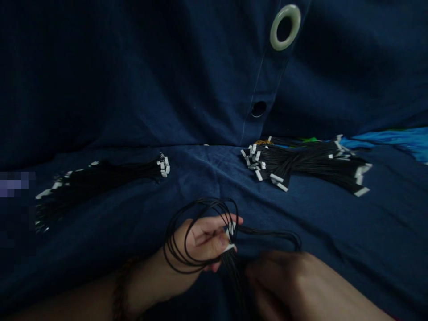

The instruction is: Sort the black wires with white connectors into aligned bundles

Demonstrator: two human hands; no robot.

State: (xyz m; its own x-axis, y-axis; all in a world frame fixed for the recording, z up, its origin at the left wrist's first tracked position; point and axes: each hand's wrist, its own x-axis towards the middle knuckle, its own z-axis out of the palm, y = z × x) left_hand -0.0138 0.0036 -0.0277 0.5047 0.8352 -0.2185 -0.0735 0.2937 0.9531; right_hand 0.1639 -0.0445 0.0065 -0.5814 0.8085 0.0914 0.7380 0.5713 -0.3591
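My left hand (pixel 200 243) is closed on a bunch of thin black wires (pixel 203 209) that loop round it, with their small white connectors pinched at my thumb. My right hand (pixel 284 281) lies low at the bottom right, dark and partly out of view, touching the wire ends that hang below the left hand; its fingers are hidden. Everything rests over a dark blue cloth (pixel 200 174).
One bundle of black wires with white connectors (pixel 100 180) lies to the left. A bigger bundle (pixel 307 165) lies to the right. A pale green ring (pixel 285 26) and a buttonhole (pixel 258 109) show on the blue fabric behind. Bright blue material (pixel 404 140) shows at the right edge.
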